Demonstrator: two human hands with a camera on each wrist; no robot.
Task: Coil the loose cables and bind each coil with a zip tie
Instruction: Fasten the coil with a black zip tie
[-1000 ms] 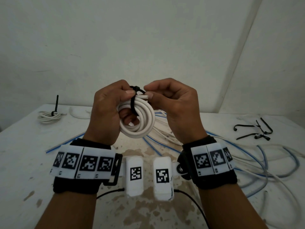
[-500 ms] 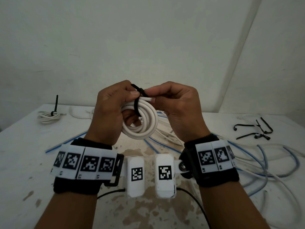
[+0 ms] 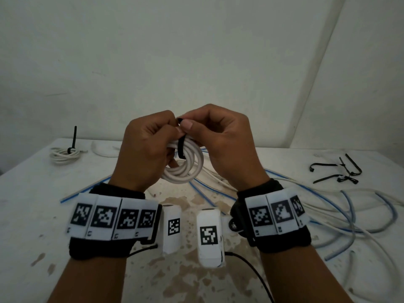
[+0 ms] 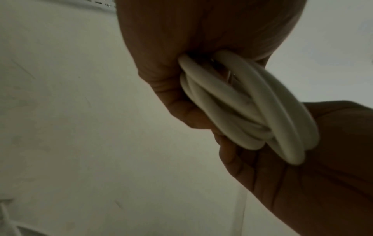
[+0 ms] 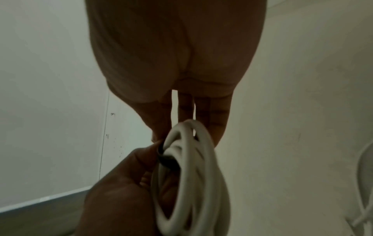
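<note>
Head view: both hands are raised above the white bench (image 3: 32, 215), holding a white cable coil (image 3: 188, 169) between them. Left hand (image 3: 144, 154), fingers curled through and around the coil, carries its weight; the left wrist view shows the loops (image 4: 248, 108) pressed into the palm. Right hand (image 3: 225, 147), thumb and forefinger closed in a narrow grip, pinches the end of a black zip tie (image 3: 181, 149) that wraps across the coil's upper strands; whether the tail has entered the tie's head is hidden by the fingertips, and in the right wrist view the tie (image 5: 168, 161) appears only as a dark blur. On the bench lie a bound coil (image 3: 64, 154) at far left with its tie tail upright, loose white and blue cables (image 3: 349, 215) at right, and spare black zip ties (image 3: 336, 171) at far right.
</note>
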